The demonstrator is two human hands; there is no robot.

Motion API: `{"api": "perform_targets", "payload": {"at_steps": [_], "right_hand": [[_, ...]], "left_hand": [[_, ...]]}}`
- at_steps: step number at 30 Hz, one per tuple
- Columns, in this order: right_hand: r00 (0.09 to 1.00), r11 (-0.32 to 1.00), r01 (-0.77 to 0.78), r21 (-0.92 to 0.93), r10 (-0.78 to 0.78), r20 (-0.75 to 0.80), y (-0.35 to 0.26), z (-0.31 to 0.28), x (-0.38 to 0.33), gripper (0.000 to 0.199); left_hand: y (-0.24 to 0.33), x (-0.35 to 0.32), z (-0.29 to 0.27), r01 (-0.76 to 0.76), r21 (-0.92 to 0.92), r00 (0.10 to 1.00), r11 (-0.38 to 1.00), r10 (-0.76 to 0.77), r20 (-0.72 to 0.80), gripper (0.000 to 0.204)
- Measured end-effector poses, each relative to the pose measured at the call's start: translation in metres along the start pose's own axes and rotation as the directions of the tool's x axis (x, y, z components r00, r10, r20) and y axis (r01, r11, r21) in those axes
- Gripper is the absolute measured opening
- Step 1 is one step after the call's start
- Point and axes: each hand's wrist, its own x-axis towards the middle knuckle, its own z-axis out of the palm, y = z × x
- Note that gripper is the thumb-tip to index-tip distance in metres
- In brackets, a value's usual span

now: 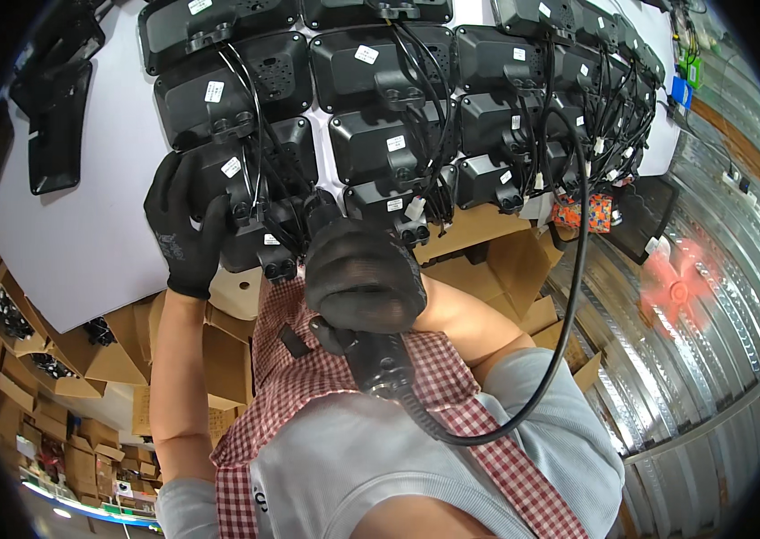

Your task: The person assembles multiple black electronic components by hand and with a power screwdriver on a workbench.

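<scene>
A white worktable [83, 251] is flanked by stacked brown cardboard boxes [506, 269]. A corrugated metal surface [703, 359] is seen at the right, where a red fan [678, 289] is set.

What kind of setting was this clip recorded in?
Probably a small electronics assembly workshop. Rows of identical black housings with cables lie on a white table, the right hand grips a corded power screwdriver, and cardboard boxes crowd below.

Roughly fifteen black housings [387, 144], view crowded; two gloved hands [364, 274]; one powered screwdriver [378, 359].
</scene>
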Motion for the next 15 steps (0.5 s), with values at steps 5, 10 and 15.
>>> {"api": "perform_targets", "payload": {"at_steps": [5,10,15], "right_hand": [[0.992,0.977,-0.128,0.169,0.125,0.028,-0.014,-0.020,0.006,0.029],[0.933,0.945,-0.046,0.324,0.157,-0.324,0.002,-0.086,0.054,0.029],[0.722,0.992,0.107,-0.060,-0.119,-0.682,0.026,-0.129,0.152,0.024]], "left_hand": [[0.000,0.002,-0.002,-0.033,0.029,0.999,0.999,0.033,-0.012,0.060],[-0.007,-0.008,-0.003,-0.037,0.069,0.999,0.997,0.038,-0.004,0.062],[0.001,-0.007,-0.007,0.000,0.076,1.000,0.997,-0.002,0.029,0.065]]}}
